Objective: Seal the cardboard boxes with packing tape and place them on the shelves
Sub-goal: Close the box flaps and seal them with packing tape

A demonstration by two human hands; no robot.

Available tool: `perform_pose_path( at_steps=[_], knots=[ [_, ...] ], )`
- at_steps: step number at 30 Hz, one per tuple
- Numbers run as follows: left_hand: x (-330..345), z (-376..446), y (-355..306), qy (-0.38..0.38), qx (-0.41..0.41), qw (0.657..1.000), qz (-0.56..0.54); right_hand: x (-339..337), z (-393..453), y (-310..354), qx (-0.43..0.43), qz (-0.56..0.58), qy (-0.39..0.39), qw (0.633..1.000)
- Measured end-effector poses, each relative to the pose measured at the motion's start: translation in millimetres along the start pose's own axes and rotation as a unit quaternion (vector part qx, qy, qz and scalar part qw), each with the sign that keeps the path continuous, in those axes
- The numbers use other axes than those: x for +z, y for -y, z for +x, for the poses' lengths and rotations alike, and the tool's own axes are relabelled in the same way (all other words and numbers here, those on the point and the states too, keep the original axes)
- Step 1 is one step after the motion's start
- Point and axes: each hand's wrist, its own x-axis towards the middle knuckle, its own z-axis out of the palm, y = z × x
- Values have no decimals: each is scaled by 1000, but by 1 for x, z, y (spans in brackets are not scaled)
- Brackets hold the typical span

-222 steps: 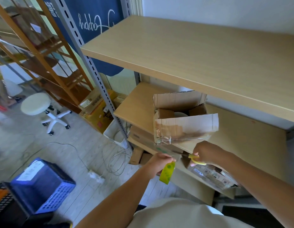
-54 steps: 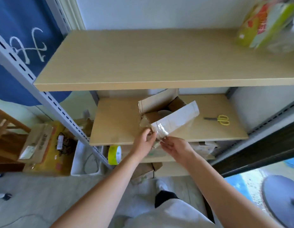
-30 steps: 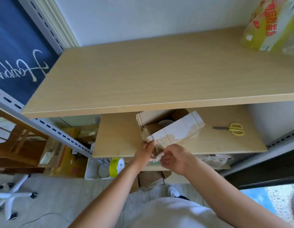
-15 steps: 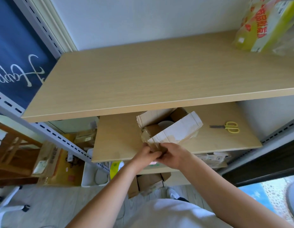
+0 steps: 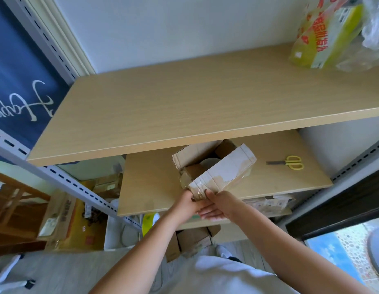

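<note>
Head view, box: open brown cardboard box [image 5: 207,164] on the middle pale wooden shelf [image 5: 154,187], flaps up, a pale round thing showing inside.
Head view, box heading: long axis slanted, from the near-left corner at the hands to the far-right corner, toward the scissors.
Head view, front flap: whitish flap with glossy clear packing tape [image 5: 223,175] over it, raised and tilted, near end lowest.
Head view, left hand [image 5: 188,205]: fingers curled at the near corner of the box, gripping it just under the taped flap.
Head view, right hand [image 5: 218,205]: thumb up against the taped corner, other fingers straight and loose below, beside the left hand.
Head view, edges: near corner of box close to the middle shelf's front edge; top pale wooden shelf [image 5: 184,111] overhanging the back of the box.
Head view, open room: bare board left of the box; a strip of bare board right of it, up to the yellow-handled scissors [image 5: 288,162], which lie well apart from the box.
Head view, writing: red characters on the yellow-green plastic package [image 5: 324,35] at the top shelf's right end, not readable; white script starting "Happ" on the dark blue cloth [image 5: 19,81] at left.
Head view, below: yellow-green tape roll [image 5: 149,221] under the middle shelf, left of the arms; brown cartons [image 5: 193,240] on the floor.
</note>
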Motion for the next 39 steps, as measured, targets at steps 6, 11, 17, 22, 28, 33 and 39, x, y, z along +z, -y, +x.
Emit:
perform_pose_path(
  at_steps=[6,11,17,22,28,33,39],
  knots=[
    [-9,-1,-7,33,-40,999,11,-4,-5,-1,-22,-27,12,999],
    [-14,-2,-17,52,-55,996,54,-11,-1,-5,-25,-35,-22,999],
    [-15,-5,-18,25,-22,994,104,-26,2,-8,-27,6,-33,999],
    [-11,-6,-15,-33,-19,997,72,-17,-1,-6,-20,14,-16,1000],
    [-14,-9,-19,-24,-40,996,80,-6,-4,-8,-59,-5,-18,998],
    [-11,-13,-25,-30,-17,994,106,-6,-5,-17,-111,6,-42,993],
    [11,-21,-32,-77,65,957,273,-29,-9,-6,-71,-55,-32,995]
  ],
)
